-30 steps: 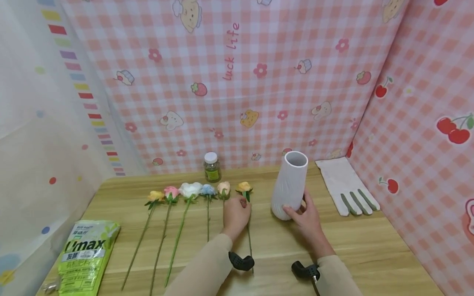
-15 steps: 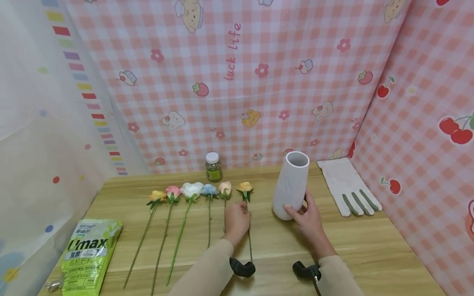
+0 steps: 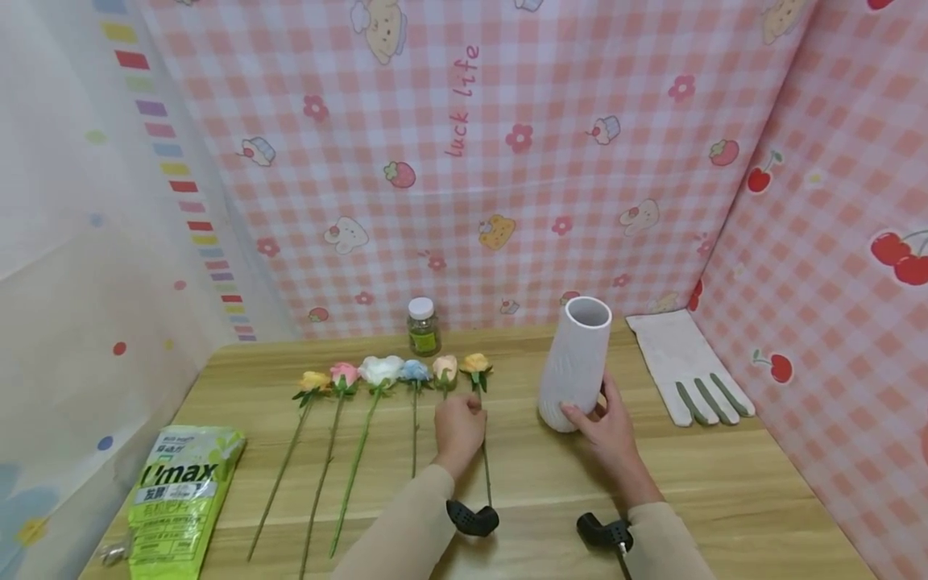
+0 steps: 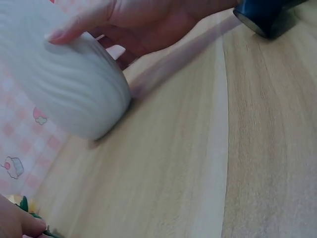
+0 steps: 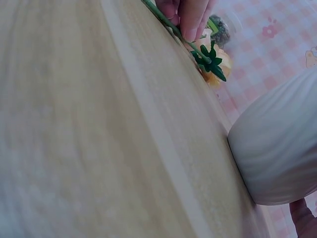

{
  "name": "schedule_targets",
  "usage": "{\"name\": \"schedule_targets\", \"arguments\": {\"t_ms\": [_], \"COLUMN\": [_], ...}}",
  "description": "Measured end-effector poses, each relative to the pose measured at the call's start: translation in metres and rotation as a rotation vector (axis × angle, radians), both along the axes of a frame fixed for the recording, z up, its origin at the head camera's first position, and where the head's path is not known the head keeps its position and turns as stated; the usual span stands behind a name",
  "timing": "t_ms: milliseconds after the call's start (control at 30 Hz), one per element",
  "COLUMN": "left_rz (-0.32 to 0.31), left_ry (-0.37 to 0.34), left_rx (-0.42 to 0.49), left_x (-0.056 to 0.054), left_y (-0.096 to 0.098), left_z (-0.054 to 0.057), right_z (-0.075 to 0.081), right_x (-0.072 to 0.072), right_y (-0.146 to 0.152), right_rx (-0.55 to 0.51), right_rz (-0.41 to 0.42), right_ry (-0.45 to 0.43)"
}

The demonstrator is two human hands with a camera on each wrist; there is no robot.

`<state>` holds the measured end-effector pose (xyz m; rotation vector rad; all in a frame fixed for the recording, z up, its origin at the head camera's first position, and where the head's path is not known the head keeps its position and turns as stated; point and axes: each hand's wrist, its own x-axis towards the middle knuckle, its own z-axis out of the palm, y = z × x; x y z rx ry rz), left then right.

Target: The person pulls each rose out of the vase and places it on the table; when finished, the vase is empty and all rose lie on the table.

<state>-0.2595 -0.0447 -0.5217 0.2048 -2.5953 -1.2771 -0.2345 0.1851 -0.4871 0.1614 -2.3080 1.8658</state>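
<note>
In the head view my left hand (image 3: 460,427) pinches the stem of a yellow-orange rose (image 3: 477,364), close below its bloom. The right wrist view shows these fingertips on the green stem (image 5: 171,26), low over the wooden table. My right hand (image 3: 609,439) grips a tall white vase (image 3: 576,362) near its base, thumb in front and the other fingers round the far side. Ridged and open-mouthed, the vase stands on the table. Left of the held rose lies a row of single-stem flowers: peach (image 3: 445,368), blue (image 3: 415,370), white (image 3: 380,370), pink (image 3: 344,374) and yellow (image 3: 314,381).
Behind the flowers is a small white-lidded jar (image 3: 424,328). A white glove with green-grey fingers (image 3: 689,366) lies right of the vase. At the front left sits a green fertilizer bag (image 3: 177,507). Pink checked cloth (image 3: 551,177) walls the back and right side.
The yellow-orange rose has shifted slightly left, nearer the peach one, with my left hand on its stem. My right hand and the vase stay put. The head view has turned a little left.
</note>
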Motion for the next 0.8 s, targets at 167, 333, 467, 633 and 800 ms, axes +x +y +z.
{"name": "schedule_targets", "arguments": {"t_ms": [167, 333, 467, 633, 800], "left_rz": [-0.023, -0.105, -0.18, -0.156, -0.139], "left_ry": [0.072, 0.116, 0.033, -0.03, 0.069], "left_rx": [0.028, 0.173, 0.45, 0.722, 0.877], "left_x": [0.006, 0.022, 0.039, 0.068, 0.099], "left_y": [-0.003, -0.022, -0.053, -0.104, -0.156], "left_z": [0.006, 0.025, 0.043, 0.069, 0.092], "right_z": [-0.004, -0.021, -0.028, -0.018, 0.003], "right_x": [-0.002, -0.015, -0.024, -0.025, -0.011], "right_y": [0.003, 0.009, 0.012, 0.018, 0.038], "right_rx": [0.004, -0.007, -0.026, -0.025, 0.022], "right_rz": [-0.014, -0.026, -0.011, 0.037, 0.055], "right_ry": [0.011, 0.01, -0.019, 0.017, 0.066]}}
